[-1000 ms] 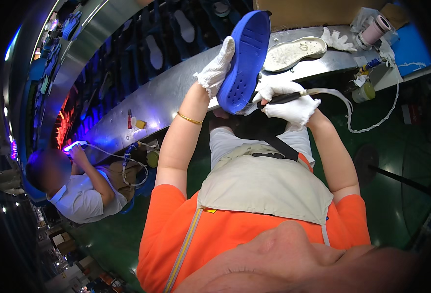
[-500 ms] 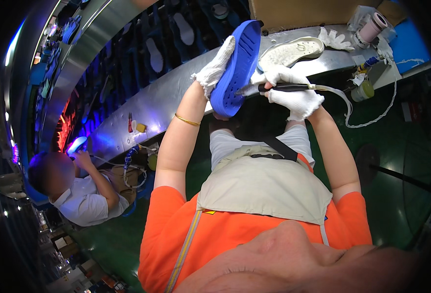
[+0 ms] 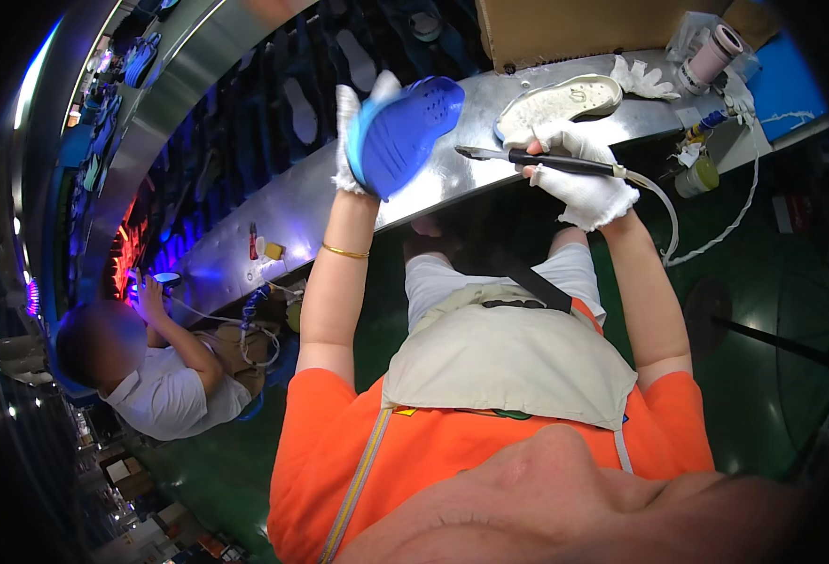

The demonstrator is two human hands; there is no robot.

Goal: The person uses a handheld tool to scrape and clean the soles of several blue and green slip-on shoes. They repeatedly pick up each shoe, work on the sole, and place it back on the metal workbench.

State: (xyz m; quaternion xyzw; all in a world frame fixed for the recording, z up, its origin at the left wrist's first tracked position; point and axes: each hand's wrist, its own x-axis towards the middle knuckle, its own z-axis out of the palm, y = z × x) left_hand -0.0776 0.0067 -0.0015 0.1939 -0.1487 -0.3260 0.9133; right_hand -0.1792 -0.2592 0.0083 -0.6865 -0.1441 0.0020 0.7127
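My left hand (image 3: 347, 141), in a white knit glove, holds a blue shoe sole (image 3: 405, 136) from its left edge and underside. The sole is tilted, with slots toward one end and small holes toward the other; a lighter blue rim shows. My gloved right hand (image 3: 579, 180), fingertips bare, closes round a black pen-shaped tool (image 3: 565, 164) with a tapered tip and a pale hose (image 3: 664, 211) at its rear. Its tip points left and is apart from the blue sole. Just beyond this hand, a cream-white sole (image 3: 560, 105) lies on the metal bench (image 3: 490, 164).
A white glove (image 3: 645, 78) and a pink tumbler (image 3: 712, 58) sit at the bench's far right. A cardboard box (image 3: 574, 33) stands behind. Dark soles (image 3: 297, 108) lie on the conveyor beyond the bench. At left, a seated person (image 3: 175, 376) works beside red-lit equipment.
My left hand has moved left and turned the blue sole over to a new tilt. The tool's tip has come away from the sole as my right hand shifted slightly right.
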